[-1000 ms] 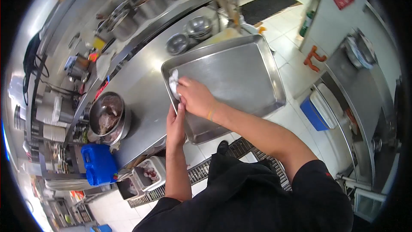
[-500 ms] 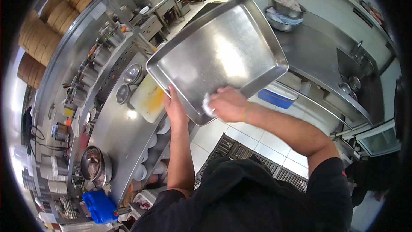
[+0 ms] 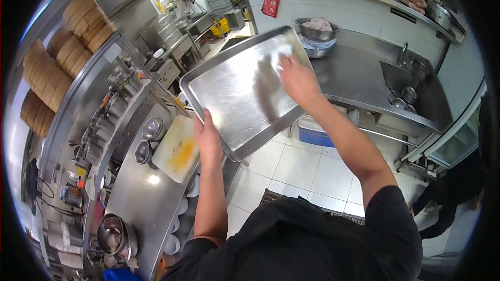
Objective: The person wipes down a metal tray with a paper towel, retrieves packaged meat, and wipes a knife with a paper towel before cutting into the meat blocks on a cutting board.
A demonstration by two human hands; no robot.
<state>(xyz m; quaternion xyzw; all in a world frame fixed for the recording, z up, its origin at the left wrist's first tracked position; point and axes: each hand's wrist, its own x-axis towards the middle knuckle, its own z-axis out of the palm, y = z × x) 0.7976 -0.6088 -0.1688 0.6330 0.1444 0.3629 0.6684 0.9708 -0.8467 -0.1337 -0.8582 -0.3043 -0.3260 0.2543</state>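
A rectangular metal baking tray (image 3: 234, 93) is held up in front of me, its inside tilted toward me. My left hand (image 3: 207, 138) grips its near left rim, the thumb lying over the edge and the other fingers hidden behind. Against the far right part of the tray's inside, my right hand (image 3: 299, 80) is closed around a white cloth (image 3: 283, 52). The cloth looks slightly blurred. To the left of the tray, a white cutting board (image 3: 177, 148) with an orange-yellow stain lies on the steel counter, beside two metal bowls (image 3: 143, 152).
The steel counter (image 3: 125, 198) runs along my left, with a pot of meat (image 3: 117, 237) on it. Stacked bamboo steamers (image 3: 47, 73) stand on the upper shelf. A sink (image 3: 416, 83) and large bowls (image 3: 316, 34) are at the right. Another person's dark-clothed legs (image 3: 450, 198) show at the far right.
My right hand has moved the cloth from the tray's near edge to its far right part. The view has shifted, showing more of the back wall. My left hand keeps its hold.
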